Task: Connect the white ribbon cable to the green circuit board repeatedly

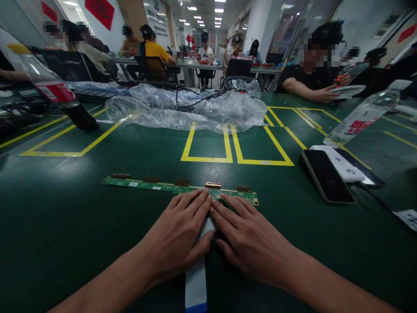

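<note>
A long, narrow green circuit board lies across the table, with several brown-gold flex tabs along its far edge. From its near side a flat white ribbon cable with a blue end runs toward me. My left hand lies over the cable, its fingers stretched out and their tips at the board. Beside it, my right hand also has its fingers extended, tips meeting the left ones at the board's near edge. The join between cable and board is hidden under the fingertips.
Crumpled clear plastic wrap with black cables spans the far side of the green table. A cola bottle leans at left. A phone, white device and clear bottle are at right. Several people sit beyond.
</note>
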The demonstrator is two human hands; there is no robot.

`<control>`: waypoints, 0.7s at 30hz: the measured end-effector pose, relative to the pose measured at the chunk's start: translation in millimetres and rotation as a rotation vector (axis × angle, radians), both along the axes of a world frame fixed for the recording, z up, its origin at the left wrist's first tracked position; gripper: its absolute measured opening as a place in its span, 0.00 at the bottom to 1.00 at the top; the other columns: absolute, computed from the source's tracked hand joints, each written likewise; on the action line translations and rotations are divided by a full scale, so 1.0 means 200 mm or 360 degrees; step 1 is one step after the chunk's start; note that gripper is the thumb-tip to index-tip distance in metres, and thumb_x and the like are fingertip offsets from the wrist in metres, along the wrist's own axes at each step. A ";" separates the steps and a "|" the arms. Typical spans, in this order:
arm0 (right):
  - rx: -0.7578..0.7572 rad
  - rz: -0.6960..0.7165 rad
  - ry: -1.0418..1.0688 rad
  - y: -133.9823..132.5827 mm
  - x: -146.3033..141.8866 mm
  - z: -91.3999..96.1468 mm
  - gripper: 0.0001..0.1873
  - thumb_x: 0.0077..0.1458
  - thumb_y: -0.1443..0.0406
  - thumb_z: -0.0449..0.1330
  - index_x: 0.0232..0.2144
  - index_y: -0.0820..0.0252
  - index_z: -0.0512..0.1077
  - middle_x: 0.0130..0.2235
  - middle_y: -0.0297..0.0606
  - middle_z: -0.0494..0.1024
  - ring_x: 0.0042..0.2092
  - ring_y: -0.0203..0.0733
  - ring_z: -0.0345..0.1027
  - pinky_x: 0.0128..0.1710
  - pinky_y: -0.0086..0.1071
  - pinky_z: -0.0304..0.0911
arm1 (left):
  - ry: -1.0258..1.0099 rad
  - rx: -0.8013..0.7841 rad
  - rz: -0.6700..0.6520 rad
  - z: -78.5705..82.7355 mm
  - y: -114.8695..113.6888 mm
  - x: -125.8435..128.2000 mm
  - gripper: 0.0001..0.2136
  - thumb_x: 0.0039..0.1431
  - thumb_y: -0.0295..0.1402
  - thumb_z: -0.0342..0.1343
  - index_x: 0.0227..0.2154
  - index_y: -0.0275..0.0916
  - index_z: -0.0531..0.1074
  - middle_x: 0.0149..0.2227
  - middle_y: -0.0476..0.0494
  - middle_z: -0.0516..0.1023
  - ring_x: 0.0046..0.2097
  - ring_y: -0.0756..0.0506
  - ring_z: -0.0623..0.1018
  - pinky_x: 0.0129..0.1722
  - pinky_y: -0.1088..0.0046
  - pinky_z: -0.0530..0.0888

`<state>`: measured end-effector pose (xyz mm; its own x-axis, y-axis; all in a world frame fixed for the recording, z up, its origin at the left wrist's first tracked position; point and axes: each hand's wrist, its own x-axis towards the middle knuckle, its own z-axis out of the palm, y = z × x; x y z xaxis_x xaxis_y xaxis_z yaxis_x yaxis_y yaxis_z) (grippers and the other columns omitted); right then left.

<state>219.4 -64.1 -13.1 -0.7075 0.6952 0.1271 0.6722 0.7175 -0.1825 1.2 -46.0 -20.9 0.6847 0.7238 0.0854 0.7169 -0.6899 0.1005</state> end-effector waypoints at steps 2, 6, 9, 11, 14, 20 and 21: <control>-0.0047 0.0005 0.0007 0.01 0.00 0.00 0.31 0.68 0.58 0.50 0.67 0.70 0.58 0.69 0.50 0.61 0.69 0.57 0.50 0.68 0.52 0.48 | -0.0012 0.0002 -0.0014 0.00 0.01 -0.01 0.29 0.68 0.44 0.46 0.65 0.30 0.60 0.68 0.32 0.61 0.68 0.35 0.63 0.65 0.50 0.67; -0.0148 -0.0001 0.0008 0.02 0.02 0.02 0.30 0.69 0.58 0.50 0.67 0.68 0.59 0.68 0.49 0.61 0.69 0.54 0.53 0.69 0.49 0.49 | -0.0017 0.0039 -0.0081 0.00 0.05 -0.07 0.26 0.70 0.41 0.44 0.65 0.31 0.61 0.67 0.36 0.62 0.68 0.39 0.64 0.65 0.56 0.69; -0.0174 0.0003 0.0041 0.02 0.03 0.02 0.30 0.68 0.57 0.52 0.66 0.67 0.61 0.68 0.48 0.62 0.69 0.53 0.53 0.69 0.48 0.49 | -0.0009 0.0063 -0.0093 0.00 0.07 -0.11 0.26 0.70 0.41 0.45 0.65 0.32 0.62 0.67 0.37 0.63 0.67 0.39 0.65 0.65 0.56 0.69; -0.0181 0.0009 0.0055 0.02 0.03 0.02 0.30 0.67 0.57 0.53 0.66 0.67 0.61 0.68 0.48 0.63 0.69 0.52 0.53 0.69 0.47 0.48 | -0.0005 0.0057 -0.0077 0.01 0.08 -0.14 0.26 0.69 0.42 0.46 0.65 0.35 0.62 0.67 0.38 0.62 0.67 0.38 0.65 0.65 0.53 0.69; -0.0186 0.0010 0.0055 0.02 0.04 0.02 0.31 0.67 0.57 0.53 0.66 0.67 0.60 0.68 0.48 0.62 0.69 0.52 0.52 0.70 0.47 0.47 | 0.0001 -0.0009 -0.0071 0.01 0.09 -0.18 0.25 0.70 0.42 0.45 0.66 0.40 0.61 0.68 0.41 0.60 0.68 0.39 0.64 0.65 0.52 0.69; -0.0227 0.0001 0.0052 0.02 0.06 0.02 0.34 0.66 0.55 0.55 0.68 0.64 0.57 0.70 0.50 0.56 0.71 0.56 0.46 0.69 0.52 0.45 | -0.0025 -0.0089 -0.0084 0.02 0.10 -0.18 0.25 0.69 0.41 0.47 0.66 0.40 0.60 0.68 0.42 0.60 0.69 0.40 0.63 0.66 0.54 0.68; -0.0227 -0.0012 0.0042 0.02 0.06 0.01 0.34 0.65 0.55 0.55 0.68 0.62 0.57 0.71 0.50 0.53 0.71 0.57 0.45 0.69 0.53 0.44 | -0.0037 -0.0084 -0.0096 0.02 0.09 -0.17 0.25 0.69 0.41 0.47 0.66 0.39 0.60 0.68 0.42 0.60 0.69 0.40 0.62 0.66 0.54 0.69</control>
